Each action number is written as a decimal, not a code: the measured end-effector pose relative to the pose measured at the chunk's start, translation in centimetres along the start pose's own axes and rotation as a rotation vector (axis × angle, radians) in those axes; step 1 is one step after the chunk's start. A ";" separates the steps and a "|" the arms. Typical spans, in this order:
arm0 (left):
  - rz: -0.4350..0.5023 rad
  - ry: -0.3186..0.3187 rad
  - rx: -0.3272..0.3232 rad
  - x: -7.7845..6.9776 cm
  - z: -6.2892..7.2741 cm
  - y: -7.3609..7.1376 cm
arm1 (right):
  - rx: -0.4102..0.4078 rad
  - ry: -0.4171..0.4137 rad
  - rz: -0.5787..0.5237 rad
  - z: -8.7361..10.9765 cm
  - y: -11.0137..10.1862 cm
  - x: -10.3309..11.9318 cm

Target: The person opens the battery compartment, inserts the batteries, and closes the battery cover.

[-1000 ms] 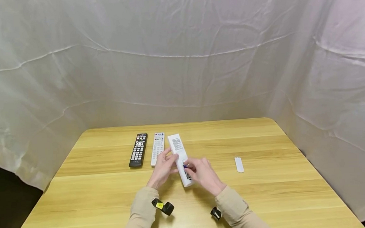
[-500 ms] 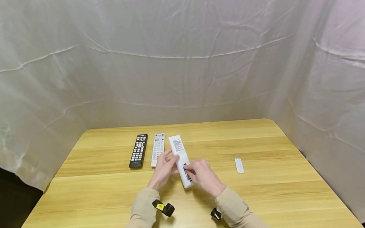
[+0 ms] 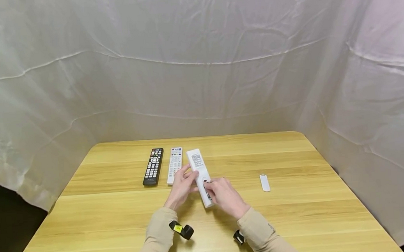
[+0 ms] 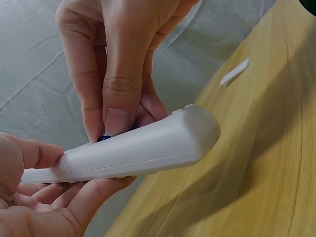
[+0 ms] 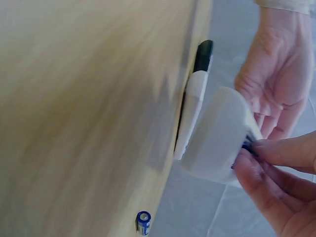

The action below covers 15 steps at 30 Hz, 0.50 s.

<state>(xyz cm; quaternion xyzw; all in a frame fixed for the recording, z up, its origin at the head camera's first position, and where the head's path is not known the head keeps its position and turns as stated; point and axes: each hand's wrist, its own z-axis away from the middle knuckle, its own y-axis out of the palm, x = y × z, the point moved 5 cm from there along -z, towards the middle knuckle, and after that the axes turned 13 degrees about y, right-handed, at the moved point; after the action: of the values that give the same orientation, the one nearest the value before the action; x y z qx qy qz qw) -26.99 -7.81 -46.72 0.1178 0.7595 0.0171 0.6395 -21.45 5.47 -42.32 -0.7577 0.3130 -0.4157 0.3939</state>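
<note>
My left hand point(image 3: 182, 186) grips a white remote control point(image 3: 198, 169) by its sides, back face up and tilted above the table. Its battery compartment is uncovered near the lower end. My right hand point(image 3: 224, 194) has thumb and fingers in that compartment, pinching a blue battery point(image 5: 248, 146) seen between the fingertips in the right wrist view. Most of this battery is hidden by the fingers; in the left wrist view just a blue bit point(image 4: 103, 138) shows. Another blue battery point(image 5: 143, 222) is on the table in the right wrist view. Right of the hands lies the white battery cover point(image 3: 264, 183).
A black remote control point(image 3: 153, 167) and a second white remote control point(image 3: 175, 165) lie side by side, buttons up, left of the held one. The wooden table point(image 3: 300, 220) is bordered by hanging grey cloth point(image 3: 199, 83) behind and at both sides.
My right fingertips have settled lower over the compartment, and the blue battery that showed there earlier is now covered from the head view. The left hand and remote stay almost still.
</note>
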 end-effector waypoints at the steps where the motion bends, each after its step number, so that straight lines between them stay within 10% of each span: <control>1: 0.002 0.002 0.000 0.0 0.0 0.0 | -0.010 -0.006 0.004 0.0 0.0 0.0; 15: 0.011 -0.013 -0.008 -0.3 0.0 -0.2 | -0.111 -0.033 0.016 0.2 0.3 0.0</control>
<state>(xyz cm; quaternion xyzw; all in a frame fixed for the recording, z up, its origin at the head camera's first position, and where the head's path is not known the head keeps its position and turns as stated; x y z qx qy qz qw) -26.92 -8.04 -46.48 0.1196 0.7547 0.0228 0.6447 -21.28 5.36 -42.64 -0.7825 0.3351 -0.3819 0.3599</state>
